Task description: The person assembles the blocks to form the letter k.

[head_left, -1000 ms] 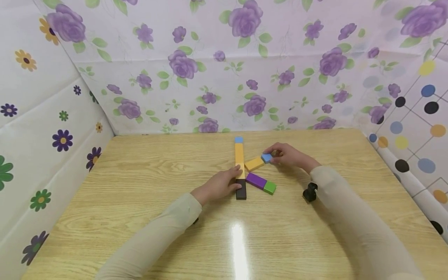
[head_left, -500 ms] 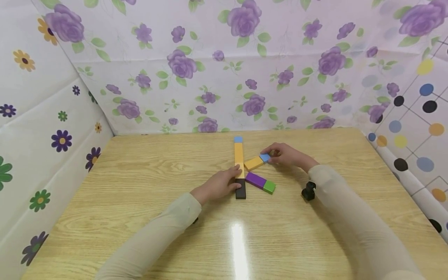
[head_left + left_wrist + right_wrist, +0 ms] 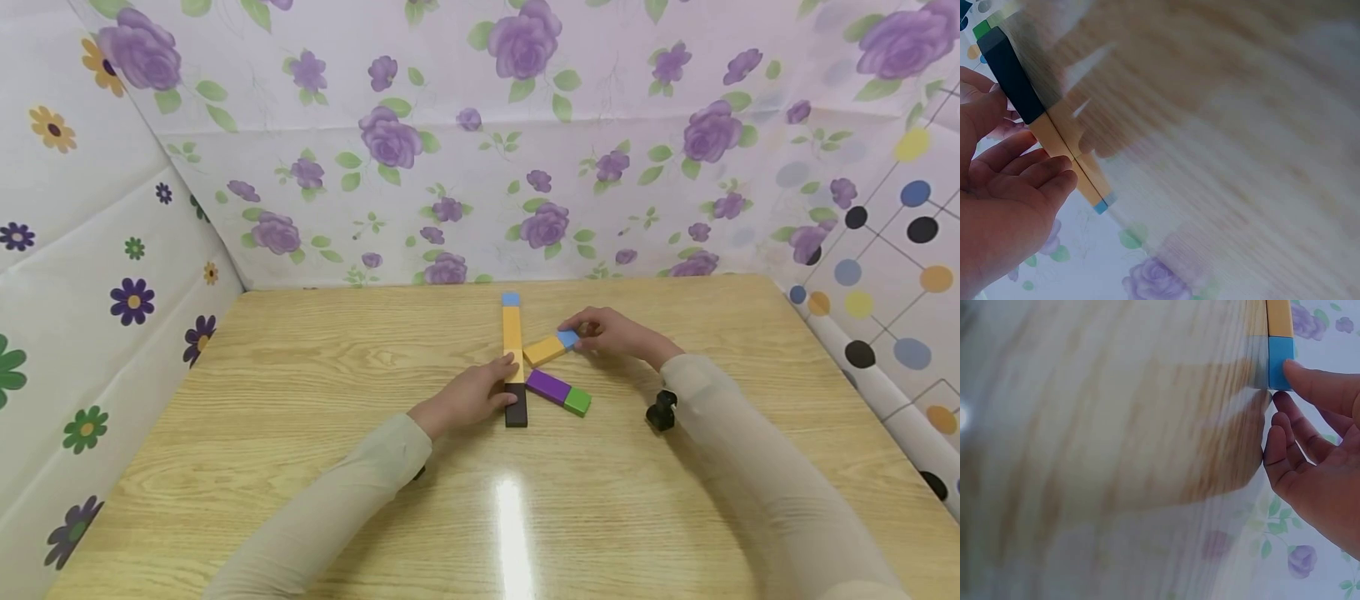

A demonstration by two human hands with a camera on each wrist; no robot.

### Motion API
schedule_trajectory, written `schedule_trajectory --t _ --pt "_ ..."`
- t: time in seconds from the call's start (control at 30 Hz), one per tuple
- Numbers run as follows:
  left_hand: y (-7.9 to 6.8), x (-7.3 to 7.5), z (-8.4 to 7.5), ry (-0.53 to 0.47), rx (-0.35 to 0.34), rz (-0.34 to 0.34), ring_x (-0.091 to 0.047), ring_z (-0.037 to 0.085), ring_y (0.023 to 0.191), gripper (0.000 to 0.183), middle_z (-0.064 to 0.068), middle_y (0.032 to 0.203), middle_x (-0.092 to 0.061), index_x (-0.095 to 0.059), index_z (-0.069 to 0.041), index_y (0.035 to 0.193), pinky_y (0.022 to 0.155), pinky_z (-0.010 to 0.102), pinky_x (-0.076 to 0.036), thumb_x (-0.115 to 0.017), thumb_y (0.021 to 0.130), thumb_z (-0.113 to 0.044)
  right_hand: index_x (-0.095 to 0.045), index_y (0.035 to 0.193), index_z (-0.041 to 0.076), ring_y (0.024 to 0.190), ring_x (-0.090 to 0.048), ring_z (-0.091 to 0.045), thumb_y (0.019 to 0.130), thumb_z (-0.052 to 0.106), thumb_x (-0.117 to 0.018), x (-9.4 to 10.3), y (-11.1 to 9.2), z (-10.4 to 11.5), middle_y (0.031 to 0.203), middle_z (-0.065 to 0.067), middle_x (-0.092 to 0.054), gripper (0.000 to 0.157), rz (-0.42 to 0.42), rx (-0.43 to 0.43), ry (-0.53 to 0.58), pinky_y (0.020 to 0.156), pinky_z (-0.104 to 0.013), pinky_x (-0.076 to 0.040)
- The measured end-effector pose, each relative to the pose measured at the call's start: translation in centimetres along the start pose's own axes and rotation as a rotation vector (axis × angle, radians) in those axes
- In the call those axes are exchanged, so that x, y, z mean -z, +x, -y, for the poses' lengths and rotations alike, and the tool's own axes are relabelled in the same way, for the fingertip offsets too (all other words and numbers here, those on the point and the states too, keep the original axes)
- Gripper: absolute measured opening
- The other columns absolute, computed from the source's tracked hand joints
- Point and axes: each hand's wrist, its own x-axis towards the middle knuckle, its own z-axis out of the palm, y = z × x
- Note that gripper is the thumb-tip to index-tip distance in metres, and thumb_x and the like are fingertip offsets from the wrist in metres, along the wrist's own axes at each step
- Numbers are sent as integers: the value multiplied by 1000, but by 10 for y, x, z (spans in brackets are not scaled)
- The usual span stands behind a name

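Note:
In the head view a straight row of blocks runs away from me, with a black block (image 3: 516,407) at the near end, a long orange block (image 3: 512,327), and a small blue tip (image 3: 511,299). My left hand (image 3: 467,398) rests against the row's left side, thumb on the black block and fingertips on the orange part. To the right, an orange block (image 3: 543,351) slants out from the row. A small blue block (image 3: 567,338) touches its outer end, and my right hand (image 3: 617,333) pinches that blue block between thumb and finger.
A purple block (image 3: 548,386) with a green block (image 3: 577,402) at its end slants out from the row's near right side. All lie on a wooden table (image 3: 337,350). Flowered cloth (image 3: 465,167) stands behind its far edge, and patterned cloths hang at both sides.
The right hand has shifted the blue block slightly left, so it lines up with the end of the slanted orange block. My left hand stays on the row.

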Motion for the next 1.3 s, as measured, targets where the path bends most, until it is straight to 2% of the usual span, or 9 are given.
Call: schedule_trajectory --t 0.3,0.6,0.87,1.3 --pt "0 -1 0 3 11 1 -31 29 140 54 15 154 -29 -40 1 144 115 37 -27 -58 98 -22 -62 129 12 106 -55 -31 93 9 -64 0 1 -3 123 -14 -56 36 5 -10 -1 91 -46 -48" --pt "-1 0 -2 -1 12 2 -31 29 140 54 15 154 -29 -40 1 144 115 38 -26 -58 98 -22 -61 130 11 108 -56 -33 93 9 -64 1 0 -4 120 -15 -57 37 12 -2 20 93 -48 -48" --pt "1 -2 0 16 20 8 -31 28 140 54 14 154 -29 -41 1 144 115 37 -27 -57 99 -23 -60 131 9 98 -56 -26 94 10 -63 -1 0 -5 115 -13 -59 37 13 9 39 85 -39 -49" --pt "2 -1 -1 26 30 10 -30 28 141 55 15 156 -24 -40 0 144 115 36 -27 -57 98 -25 -59 132 8 101 -57 -27 94 10 -63 -1 -3 -1 117 -15 -59 38 12 6 56 85 -40 -50"
